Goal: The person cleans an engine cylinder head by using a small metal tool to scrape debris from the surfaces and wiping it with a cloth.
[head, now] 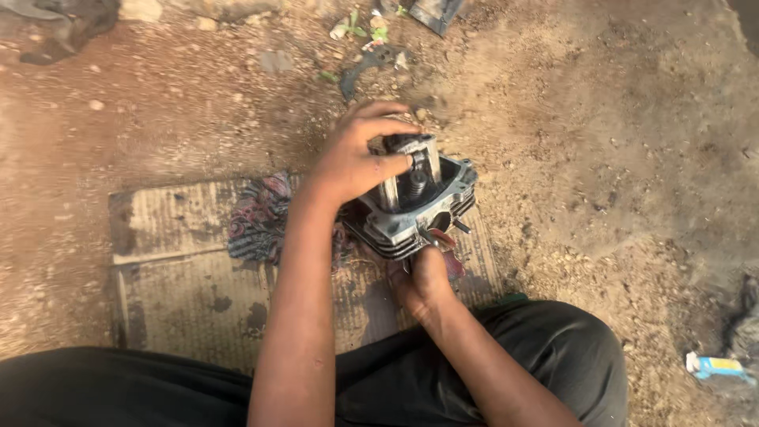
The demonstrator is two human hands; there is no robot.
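A grey metal engine cylinder head [411, 213] with cooling fins rests tilted above a worn mat. My left hand [360, 154] grips a metal clamp tool [417, 158] set over the head's top, fingers curled around the frame, with a dark spring visible inside it. My right hand [423, 281] is below the head's near edge, closed around a small tool [437, 235] whose metal tip presses against the head. The underside of the head is hidden.
A dirty woven mat [182, 269] lies on bare dirt ground, with a patterned rag [257, 217] on it beside the head. My legs in dark trousers [553, 348] cross the bottom. Debris and stones lie at the top, a small blue-and-white packet [715, 366] at right.
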